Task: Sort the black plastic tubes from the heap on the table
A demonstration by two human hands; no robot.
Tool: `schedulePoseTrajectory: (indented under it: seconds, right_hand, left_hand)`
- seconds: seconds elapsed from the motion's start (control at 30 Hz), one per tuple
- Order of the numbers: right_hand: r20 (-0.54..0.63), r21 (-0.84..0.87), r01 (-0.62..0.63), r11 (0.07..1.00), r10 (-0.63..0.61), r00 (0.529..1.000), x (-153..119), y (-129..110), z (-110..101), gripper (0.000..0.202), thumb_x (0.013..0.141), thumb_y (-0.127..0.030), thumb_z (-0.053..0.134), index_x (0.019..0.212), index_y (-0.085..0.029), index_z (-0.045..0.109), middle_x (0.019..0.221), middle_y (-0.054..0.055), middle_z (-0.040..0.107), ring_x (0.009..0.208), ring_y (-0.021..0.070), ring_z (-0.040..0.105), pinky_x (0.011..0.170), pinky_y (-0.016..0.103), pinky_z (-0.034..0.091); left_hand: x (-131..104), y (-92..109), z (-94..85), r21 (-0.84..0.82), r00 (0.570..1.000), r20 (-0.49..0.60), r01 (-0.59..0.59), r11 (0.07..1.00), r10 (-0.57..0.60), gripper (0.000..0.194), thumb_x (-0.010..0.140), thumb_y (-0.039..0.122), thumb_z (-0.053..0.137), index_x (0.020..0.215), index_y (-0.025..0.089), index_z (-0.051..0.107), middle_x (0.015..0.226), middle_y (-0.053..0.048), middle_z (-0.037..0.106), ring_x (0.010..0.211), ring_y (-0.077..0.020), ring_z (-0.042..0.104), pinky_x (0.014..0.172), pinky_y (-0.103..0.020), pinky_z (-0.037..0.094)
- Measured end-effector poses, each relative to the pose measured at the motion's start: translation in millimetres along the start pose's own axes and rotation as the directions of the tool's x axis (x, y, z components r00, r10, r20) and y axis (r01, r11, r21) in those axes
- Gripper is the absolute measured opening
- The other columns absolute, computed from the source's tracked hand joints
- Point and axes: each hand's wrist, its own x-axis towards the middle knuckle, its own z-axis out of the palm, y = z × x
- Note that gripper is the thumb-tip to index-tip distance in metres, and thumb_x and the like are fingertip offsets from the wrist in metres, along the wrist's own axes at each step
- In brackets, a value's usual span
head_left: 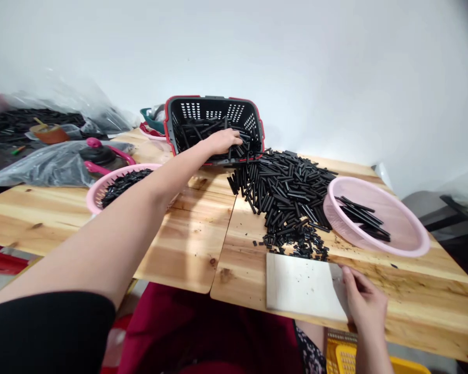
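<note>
My left hand [225, 141] reaches across into a black basket [214, 99] with a red rim. The basket is tipped with its opening toward me and holds many black tubes. My left fingers curl down on some of those tubes, their tips partly hidden. On the right, my right hand [364, 298] rests at the right edge of a white board [302, 285]. Its thumb and fingers are pinched together; what lies between them, if anything, is hidden. Beyond the board spreads a heap of black tubes [292, 182], with short cut pieces [296, 239] nearest the board.
A pink basket [409, 234] with a few longer black tubes stands on the right. Under my left forearm is another pink basket [97, 192] with small black pieces. A plastic bag [54, 166], a dark lid with a pink knob [97, 151] and a tape roll [50, 134] lie left.
</note>
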Motion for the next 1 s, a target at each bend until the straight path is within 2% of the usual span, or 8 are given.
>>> schedulePoseTrajectory:
  seconds: [0.17,0.3,0.4,0.53,0.67,0.83,0.93,1.0]
  right_hand:
    - [0.071,-0.004,0.108,0.994,-0.107,0.992,5,-3,3,0.052,0.075,-0.056,0.067,0.100,-0.011,0.073,0.099,0.010,0.067,0.091,0.0212,0.065,0.079,0.024,0.052]
    - [0.101,-0.039,0.123,0.992,-0.118,0.988,4,-13,8,0.052,0.076,-0.057,0.064,0.097,-0.011,0.073,0.093,0.010,0.068,0.084,0.0203,0.065,0.077,0.026,0.053]
    - [0.176,-0.074,0.178,0.981,-0.162,0.971,1,-23,13,0.049,0.078,-0.057,0.061,0.097,-0.013,0.073,0.095,0.009,0.068,0.088,0.0202,0.065,0.083,0.028,0.052]
    - [0.265,-0.094,0.262,0.961,-0.229,0.937,-6,-35,21,0.046,0.081,-0.055,0.060,0.097,-0.015,0.074,0.100,0.007,0.068,0.091,0.0197,0.064,0.084,0.028,0.052]
    - [0.314,-0.087,0.295,0.952,-0.255,0.915,-11,-41,29,0.044,0.082,-0.054,0.058,0.099,-0.016,0.073,0.103,0.007,0.067,0.094,0.0195,0.064,0.084,0.027,0.051]
    - [0.370,-0.108,0.334,0.936,-0.274,0.888,-13,-52,38,0.045,0.084,-0.053,0.056,0.101,-0.014,0.073,0.103,0.009,0.067,0.090,0.0188,0.064,0.080,0.026,0.051]
    - [0.394,-0.102,0.367,0.924,-0.302,0.868,-13,-58,42,0.046,0.085,-0.052,0.054,0.101,-0.014,0.073,0.100,0.009,0.067,0.085,0.0180,0.064,0.076,0.026,0.050]
    - [0.403,-0.099,0.391,0.915,-0.322,0.857,-12,-58,43,0.045,0.086,-0.052,0.054,0.101,-0.014,0.073,0.099,0.009,0.067,0.084,0.0177,0.063,0.076,0.025,0.050]
  left_hand:
    - [-41,61,4.8,0.016,0.976,-0.065,-0.206,0.979,0.206,0.031,0.092,0.024,0.035,0.105,0.021,0.063,0.112,-0.009,0.054,0.105,-0.0159,0.046,0.074,-0.022,0.039]
    - [-74,110,32.9,-0.029,0.903,-0.009,-0.429,0.903,0.429,0.030,0.091,0.021,0.037,0.106,0.022,0.063,0.112,-0.011,0.055,0.102,-0.0149,0.048,0.069,-0.021,0.038]
    - [-84,129,58.7,-0.061,0.894,-0.013,-0.447,0.892,0.447,0.031,0.091,0.017,0.037,0.108,0.022,0.063,0.112,-0.010,0.057,0.100,-0.0134,0.050,0.070,-0.021,0.039]
    - [-86,136,81.0,-0.124,0.930,-0.080,-0.366,0.922,0.358,0.035,0.092,0.016,0.038,0.115,0.026,0.062,0.129,-0.007,0.052,0.110,-0.0120,0.050,0.087,-0.022,0.043]
    - [-86,137,83.5,-0.222,0.955,-0.084,-0.296,0.929,0.284,0.043,0.091,0.014,0.036,0.123,0.030,0.058,0.145,-0.004,0.040,0.119,-0.0122,0.049,0.099,-0.026,0.042]
    - [-93,143,59.7,-0.320,0.993,0.019,-0.107,0.941,0.119,0.059,0.085,0.008,0.036,0.136,0.036,0.046,0.149,-0.003,0.035,0.128,-0.0172,0.045,0.103,-0.034,0.042]
    - [-111,153,40.7,-0.294,0.995,0.044,0.097,0.951,-0.088,0.053,0.087,0.015,0.037,0.136,0.031,0.047,0.148,-0.008,0.036,0.136,-0.0222,0.037,0.114,-0.046,0.031]
    - [-132,162,33.1,-0.283,0.954,0.043,0.298,0.912,-0.298,0.052,0.087,0.026,0.041,0.140,0.028,0.043,0.150,-0.010,0.032,0.142,-0.0264,0.028,0.118,-0.053,0.021]
